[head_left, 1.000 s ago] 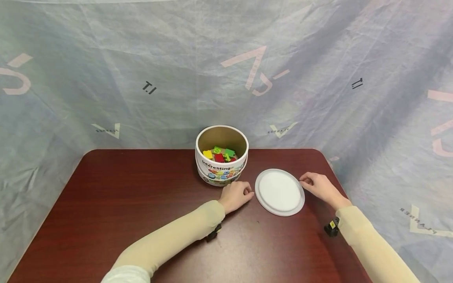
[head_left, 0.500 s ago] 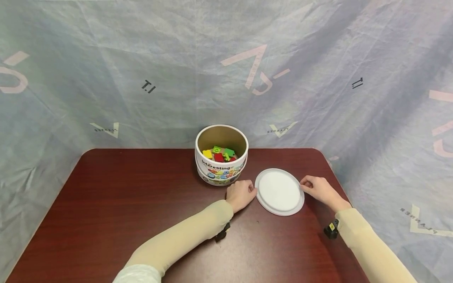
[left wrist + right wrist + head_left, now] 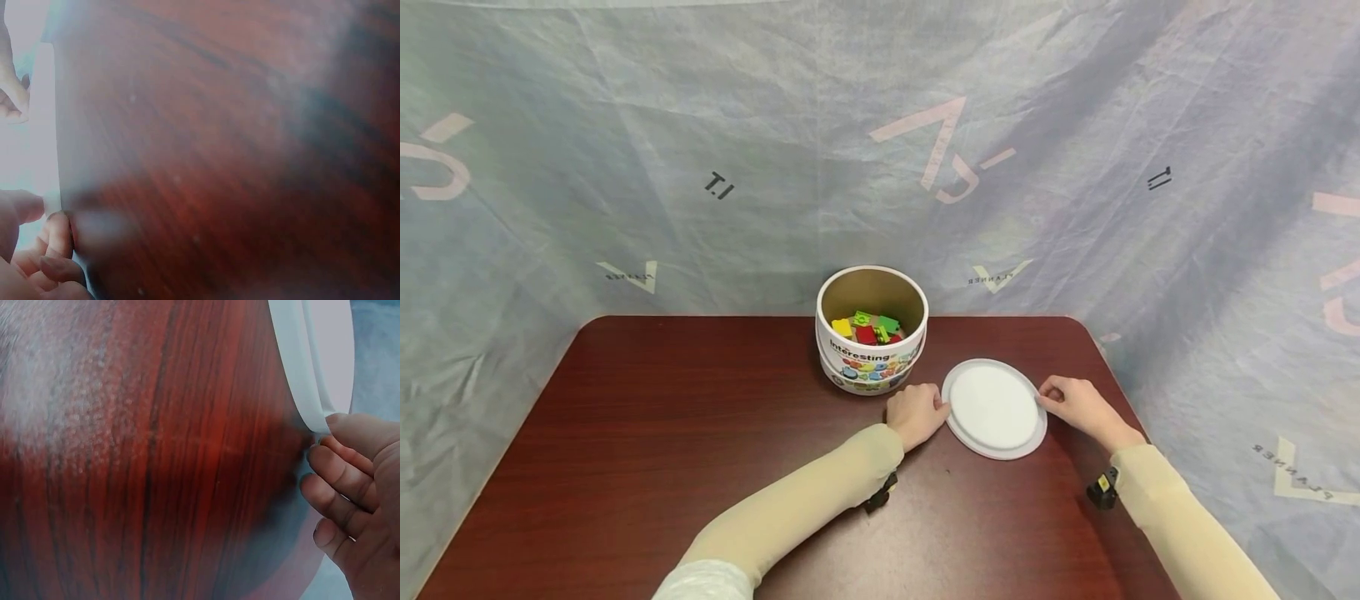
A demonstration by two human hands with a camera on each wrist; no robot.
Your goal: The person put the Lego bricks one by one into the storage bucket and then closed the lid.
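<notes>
A round white lid point(image 3: 994, 407) with a raised inner ring lies right of centre on the table. My left hand point(image 3: 916, 415) pinches its left edge. In the left wrist view, the thumb and finger of that hand point(image 3: 37, 250) meet at the lid's pale rim point(image 3: 47, 131). My right hand point(image 3: 1077, 408) pinches the opposite edge. From the right wrist, the thumb of this hand point(image 3: 365, 494) lies over the rim of the lid point(image 3: 294, 356), a forefinger under it and the other fingers loosely bent. Just beyond my left hand stands an uncovered white bucket point(image 3: 868, 354).
Several yellow, red and green toy blocks point(image 3: 866, 335) lie in the bucket, whose thin handle hangs down its front. The dark red wooden table point(image 3: 662, 417) ends at a grey printed curtain point(image 3: 737, 125) behind and to both sides.
My left hand has slid right to the lid's left edge and now pinches it. The right hand has come down slightly onto the right edge. The lid has hardly moved.
</notes>
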